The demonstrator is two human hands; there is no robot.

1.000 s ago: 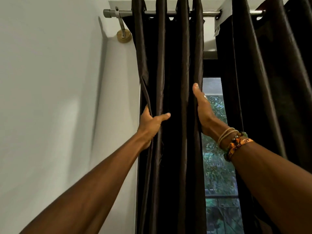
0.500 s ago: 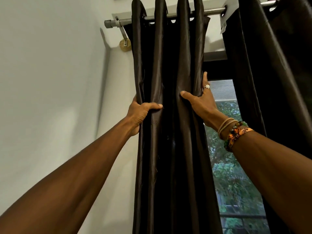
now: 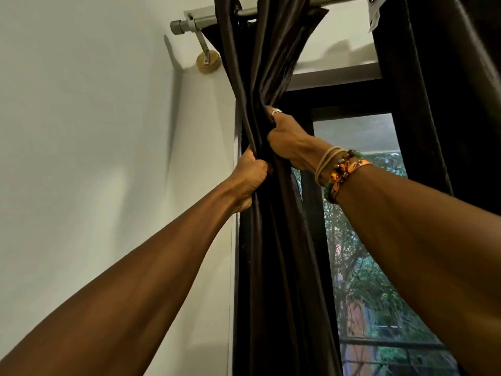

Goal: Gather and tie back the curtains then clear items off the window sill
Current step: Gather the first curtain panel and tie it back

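Note:
The dark brown left curtain [image 3: 273,63] hangs from a metal rod [image 3: 200,21] and is squeezed into a narrow bunch at the window's left edge. My left hand [image 3: 250,177] clasps the bunch from the left side. My right hand [image 3: 287,137], with a ring and several wristbands, grips the same bunch just above and to the right. A second dark curtain [image 3: 444,104] hangs at the right, not held. The window sill is out of view.
A white wall [image 3: 95,158] fills the left side. The rod's bracket [image 3: 207,59] is fixed near the corner. Between the curtains the dark window frame [image 3: 311,213] and glass show green trees outside.
Both hands have closed in on each other, pressing the spread folds of the left curtain into one tight bunch. The view has drawn nearer and tilted upward.

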